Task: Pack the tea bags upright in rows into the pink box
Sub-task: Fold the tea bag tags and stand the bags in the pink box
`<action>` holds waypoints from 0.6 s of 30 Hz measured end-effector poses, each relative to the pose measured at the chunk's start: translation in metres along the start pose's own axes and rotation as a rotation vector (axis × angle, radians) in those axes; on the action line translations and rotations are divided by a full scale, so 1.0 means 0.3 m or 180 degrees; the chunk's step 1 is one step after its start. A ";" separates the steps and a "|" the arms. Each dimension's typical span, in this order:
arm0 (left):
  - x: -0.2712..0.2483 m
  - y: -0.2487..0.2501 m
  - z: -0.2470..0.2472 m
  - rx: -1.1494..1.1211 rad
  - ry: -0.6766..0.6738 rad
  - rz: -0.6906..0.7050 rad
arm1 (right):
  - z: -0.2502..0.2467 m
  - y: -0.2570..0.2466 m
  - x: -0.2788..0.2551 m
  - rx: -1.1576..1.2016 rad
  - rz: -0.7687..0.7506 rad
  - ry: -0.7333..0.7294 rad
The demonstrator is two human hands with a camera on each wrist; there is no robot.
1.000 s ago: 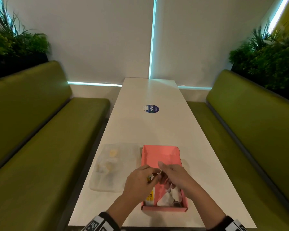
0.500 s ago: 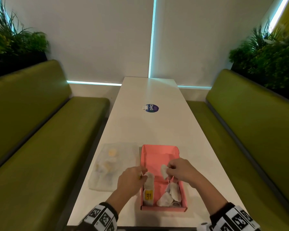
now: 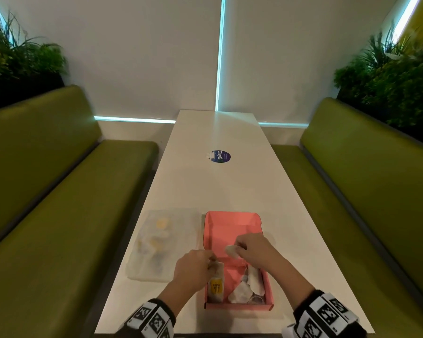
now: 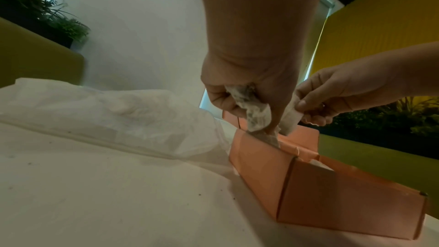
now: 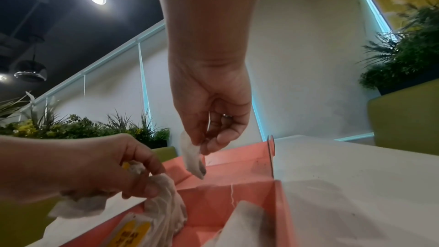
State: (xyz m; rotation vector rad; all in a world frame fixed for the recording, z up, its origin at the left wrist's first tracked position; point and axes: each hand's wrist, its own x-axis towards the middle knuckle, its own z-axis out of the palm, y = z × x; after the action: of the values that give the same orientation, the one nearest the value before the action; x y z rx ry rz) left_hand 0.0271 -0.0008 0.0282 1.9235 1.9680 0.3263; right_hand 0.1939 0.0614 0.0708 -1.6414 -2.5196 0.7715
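Above the pink box [image 3: 232, 223], left hand [image 3: 193, 267] clutches crumpled tea bags [image 4: 251, 108]; right hand [image 3: 254, 247] pinches one tea bag [image 5: 192, 155]. White tabletop [image 3: 217, 186], green benches [image 3: 59, 203].

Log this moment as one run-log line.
left hand: grips crumpled tea bags at pink box left wall | right hand: pinches one tea bag above box | packing: unfinished

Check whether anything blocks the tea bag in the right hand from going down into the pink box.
Nothing visible does. The right hand pinches a tea bag above the pink box, whose open far half is bare below it. The left hand and the packed tea bags sit nearer the near end.
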 end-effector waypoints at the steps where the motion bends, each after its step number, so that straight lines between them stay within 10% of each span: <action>1: -0.002 -0.002 -0.002 0.0007 -0.0025 0.0010 | 0.009 -0.006 0.006 0.0011 -0.0039 0.0016; 18: -0.013 0.001 -0.018 0.0092 -0.0091 0.0023 | 0.127 -0.036 0.052 0.0500 -0.0301 -0.0366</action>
State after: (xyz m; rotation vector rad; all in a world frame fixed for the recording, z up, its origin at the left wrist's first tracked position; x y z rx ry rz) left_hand 0.0252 -0.0042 0.0335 1.9426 1.9584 0.2723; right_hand 0.1667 0.0570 0.0383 -1.4582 -2.5149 1.0514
